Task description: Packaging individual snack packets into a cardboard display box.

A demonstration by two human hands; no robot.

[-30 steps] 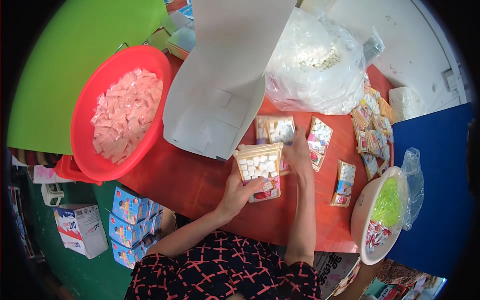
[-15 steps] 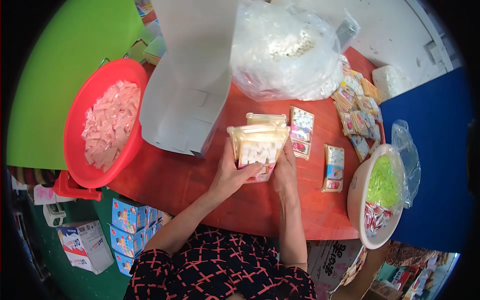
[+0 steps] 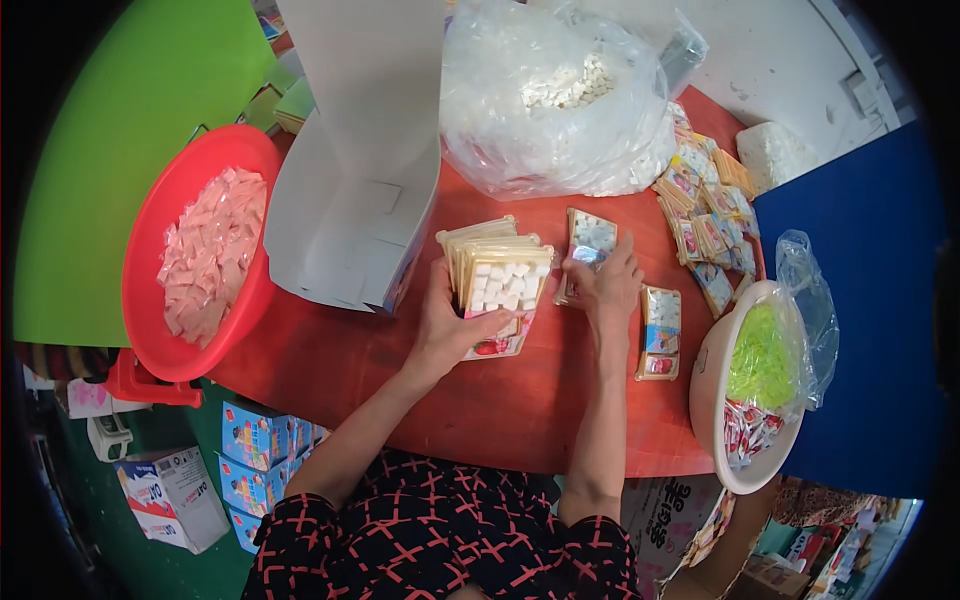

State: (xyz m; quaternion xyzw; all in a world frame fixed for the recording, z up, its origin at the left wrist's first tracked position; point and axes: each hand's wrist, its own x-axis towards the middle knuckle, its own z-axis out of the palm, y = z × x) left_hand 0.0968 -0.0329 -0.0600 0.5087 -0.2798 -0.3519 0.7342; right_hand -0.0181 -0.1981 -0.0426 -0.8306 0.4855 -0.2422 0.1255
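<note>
Table (image 3: 440, 425): was red.
Left hand (image 3: 447, 325): clamped pack stack (image 3: 508, 285).
Right hand (image 3: 610, 285): spanned single pack (image 3: 592, 232), closure unclear.
Pack stack: seemed light, stiff, slick; side rims (image 3: 545, 280) suited gripping.

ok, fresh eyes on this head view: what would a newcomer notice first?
Probably the bright red basin of pink packets at the left, and the big clear bag with white pieces inside, at the table's far side. Then the middle: the left hand holds a fanned stack of trays filled with white pieces, while the right hand touches another tray just right of it.
</note>
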